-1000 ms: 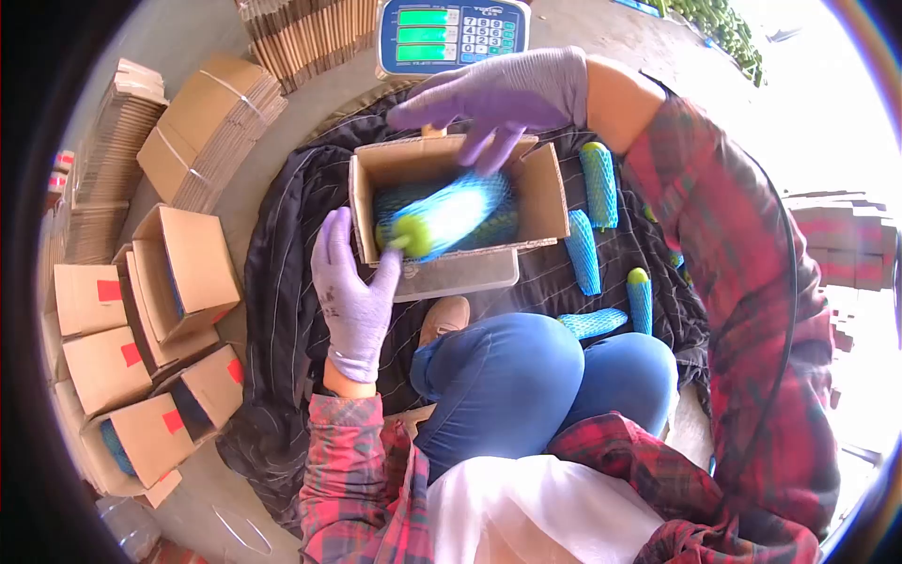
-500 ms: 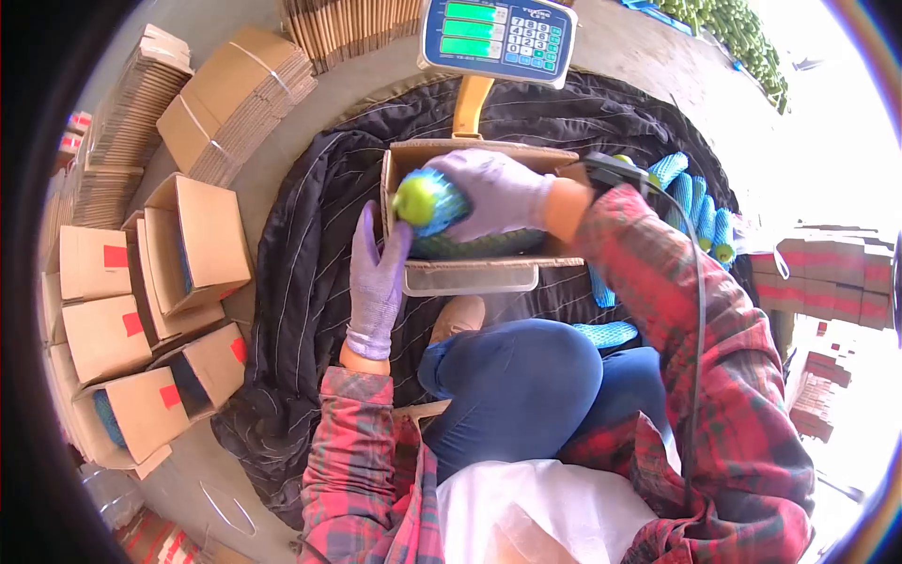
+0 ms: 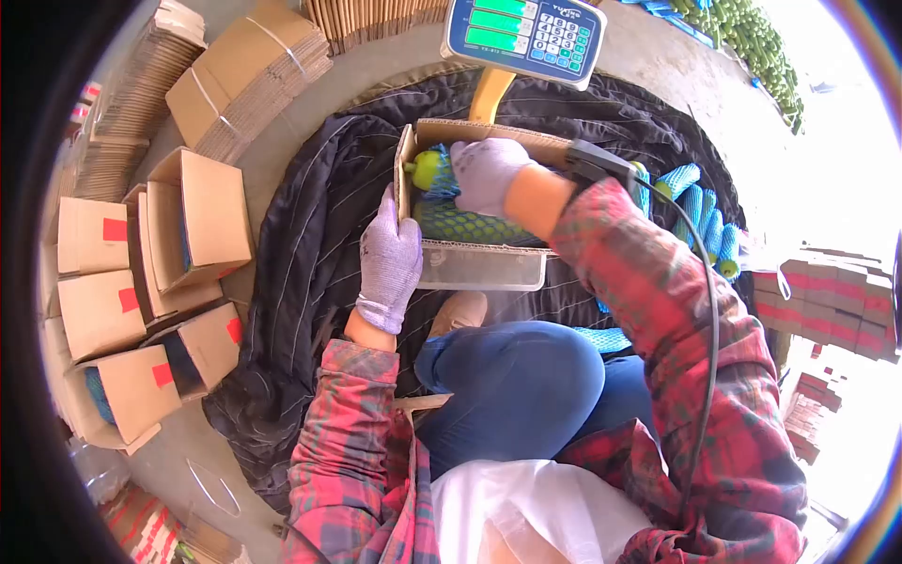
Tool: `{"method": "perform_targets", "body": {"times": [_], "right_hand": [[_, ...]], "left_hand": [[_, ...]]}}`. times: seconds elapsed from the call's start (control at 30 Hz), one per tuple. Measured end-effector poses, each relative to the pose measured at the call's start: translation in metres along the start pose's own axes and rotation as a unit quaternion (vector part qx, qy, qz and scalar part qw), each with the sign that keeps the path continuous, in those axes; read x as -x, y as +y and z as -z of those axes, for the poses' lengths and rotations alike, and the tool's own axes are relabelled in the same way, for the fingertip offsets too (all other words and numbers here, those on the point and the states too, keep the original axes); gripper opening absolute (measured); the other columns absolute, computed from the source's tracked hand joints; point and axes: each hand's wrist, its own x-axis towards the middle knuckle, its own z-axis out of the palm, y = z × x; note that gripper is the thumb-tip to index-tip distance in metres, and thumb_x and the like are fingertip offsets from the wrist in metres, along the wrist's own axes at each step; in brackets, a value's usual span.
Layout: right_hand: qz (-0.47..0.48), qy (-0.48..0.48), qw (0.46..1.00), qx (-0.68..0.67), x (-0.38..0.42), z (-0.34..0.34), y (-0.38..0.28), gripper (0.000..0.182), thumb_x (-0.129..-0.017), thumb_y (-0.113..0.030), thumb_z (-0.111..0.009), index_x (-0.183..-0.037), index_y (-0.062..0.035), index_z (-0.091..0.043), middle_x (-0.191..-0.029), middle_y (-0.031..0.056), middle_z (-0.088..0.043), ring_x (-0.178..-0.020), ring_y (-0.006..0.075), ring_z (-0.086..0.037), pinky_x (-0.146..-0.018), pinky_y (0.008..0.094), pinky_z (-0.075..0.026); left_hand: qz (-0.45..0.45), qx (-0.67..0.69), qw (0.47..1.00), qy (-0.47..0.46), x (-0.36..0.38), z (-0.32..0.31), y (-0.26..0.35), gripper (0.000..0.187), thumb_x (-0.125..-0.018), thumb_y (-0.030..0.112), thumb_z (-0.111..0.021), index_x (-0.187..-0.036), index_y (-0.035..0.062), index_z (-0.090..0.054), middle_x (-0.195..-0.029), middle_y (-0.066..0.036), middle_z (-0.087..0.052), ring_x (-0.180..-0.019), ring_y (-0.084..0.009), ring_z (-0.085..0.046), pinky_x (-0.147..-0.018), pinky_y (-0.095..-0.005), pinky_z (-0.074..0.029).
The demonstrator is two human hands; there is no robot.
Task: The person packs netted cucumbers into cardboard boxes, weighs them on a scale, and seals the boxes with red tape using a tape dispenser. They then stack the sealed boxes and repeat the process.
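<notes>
Dark quilt (image 3: 310, 244) on the floor, carton (image 3: 489, 141) on it below the scale (image 3: 524, 36). Right hand (image 3: 486, 174) inside the carton, fingers clenched on a netted fruit (image 3: 430, 171) at the far-left corner; long axis runs left-right, bare green end pointing left. Left hand (image 3: 388, 258) flat against the carton's left wall, fingers released. More netted fruit (image 3: 700, 211) lies right of the carton.

A grey concrete floor (image 3: 658, 56) lay in hard sunlight — glaring white at the right. A dark quilted blanket (image 3: 310, 244) covered it; stacked flat cardboard (image 3: 249, 70) stood far left.
</notes>
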Motion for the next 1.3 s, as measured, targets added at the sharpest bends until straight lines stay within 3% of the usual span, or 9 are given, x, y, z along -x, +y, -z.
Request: {"method": "perform_targets", "body": {"times": [0.2,0.5,0.57,0.63,0.67,0.8,1.03,1.1,1.3], "right_hand": [[-0.020,-0.128,0.984,0.123,-0.055,-0.015,-0.028,0.050,-0.075,-0.030,-0.078,-0.121,-0.0131,-0.069,-0.116,0.0041,-0.070,-0.106,0.0268,-0.067,-0.076,0.0507,-0.057],[-0.049,-0.099,0.992,0.065,-0.110,-0.096,0.006,0.033,-0.081,-0.034,-0.069,-0.110,-0.0190,-0.075,-0.115,0.0059,-0.070,-0.105,0.0284,-0.067,-0.085,0.0467,-0.055],[-0.004,-0.106,0.993,0.051,-0.028,-0.010,-0.021,0.029,-0.083,-0.033,-0.068,-0.107,-0.0194,-0.076,-0.113,0.0047,-0.071,-0.104,0.0254,-0.068,-0.082,0.0440,-0.057],[0.009,-0.126,0.984,0.128,-0.019,0.008,-0.041,0.026,-0.083,-0.028,-0.068,-0.106,-0.0186,-0.076,-0.111,0.0039,-0.072,-0.102,0.0245,-0.069,-0.080,0.0427,-0.057],[0.005,-0.026,0.998,0.065,-0.044,-0.028,-0.045,0.028,-0.081,-0.024,-0.071,-0.107,-0.0173,-0.076,-0.111,0.0032,-0.072,-0.103,0.0245,-0.069,-0.081,0.0429,-0.057],[0.088,-0.033,0.990,0.103,-0.045,-0.006,-0.032,0.027,-0.079,-0.023,-0.071,-0.105,-0.0174,-0.077,-0.109,0.0056,-0.073,-0.102,0.0264,-0.069,-0.081,0.0432,-0.057],[0.007,-0.061,0.995,0.073,-0.080,-0.034,-0.037,0.033,-0.083,-0.030,-0.066,-0.113,-0.0158,-0.074,-0.120,0.0100,-0.068,-0.110,0.0272,-0.066,-0.092,0.0443,-0.052],[-0.017,0.019,0.999,0.048,-0.138,-0.126,-0.012,0.029,-0.087,-0.029,-0.060,-0.107,-0.0143,-0.074,-0.114,0.0155,-0.070,-0.105,0.0306,-0.067,-0.089,0.0429,-0.052],[0.070,-0.002,0.997,-0.038,-0.052,-0.037,-0.011,0.033,-0.088,-0.032,-0.058,-0.103,-0.0065,-0.072,-0.108,0.0179,-0.070,-0.101,0.0329,-0.067,-0.087,0.0418,-0.053]], "left_hand": [[0.035,-0.031,0.999,-0.021,-0.003,0.001,0.008,0.046,-0.087,0.005,-0.041,-0.131,-0.0048,-0.049,-0.101,-0.032,-0.063,-0.097,-0.0463,-0.061,-0.083,-0.0504,-0.048],[0.043,-0.074,0.992,-0.093,-0.017,0.017,0.016,0.037,-0.089,0.014,-0.052,-0.123,-0.0012,-0.055,-0.100,-0.029,-0.065,-0.095,-0.0445,-0.064,-0.080,-0.0485,-0.049],[0.035,-0.045,0.997,-0.056,-0.033,0.025,0.017,0.038,-0.091,0.025,-0.058,-0.118,-0.0021,-0.060,-0.102,-0.022,-0.069,-0.098,-0.0324,-0.068,-0.082,-0.0406,-0.051],[0.038,-0.081,0.994,-0.068,-0.052,0.018,0.001,0.035,-0.091,0.023,-0.057,-0.114,-0.0035,-0.062,-0.099,-0.023,-0.069,-0.096,-0.0329,-0.068,-0.081,-0.0404,-0.051],[0.064,-0.074,0.985,-0.139,-0.060,0.016,-0.001,0.039,-0.090,0.024,-0.054,-0.116,-0.0033,-0.059,-0.099,-0.032,-0.065,-0.097,-0.0457,-0.063,-0.082,-0.0490,-0.050],[0.031,-0.123,0.989,-0.078,-0.058,0.007,0.001,0.033,-0.090,0.017,-0.044,-0.112,-0.0025,-0.060,-0.096,-0.032,-0.064,-0.094,-0.0474,-0.062,-0.083,-0.0541,-0.048],[0.031,-0.220,0.969,-0.108,-0.061,-0.004,0.015,0.022,-0.091,0.013,-0.043,-0.097,-0.0033,-0.057,-0.086,-0.031,-0.065,-0.084,-0.0462,-0.065,-0.076,-0.0560,-0.050],[0.053,-0.239,0.963,-0.110,-0.064,-0.008,0.010,0.022,-0.090,0.013,-0.043,-0.096,-0.0032,-0.057,-0.084,-0.030,-0.066,-0.084,-0.0462,-0.066,-0.076,-0.0554,-0.052],[0.097,-0.183,0.974,-0.087,-0.057,-0.005,0.033,0.037,-0.090,0.028,-0.051,-0.106,-0.0047,-0.059,-0.089,-0.030,-0.067,-0.089,-0.0429,-0.067,-0.082,-0.0523,-0.052]]}}
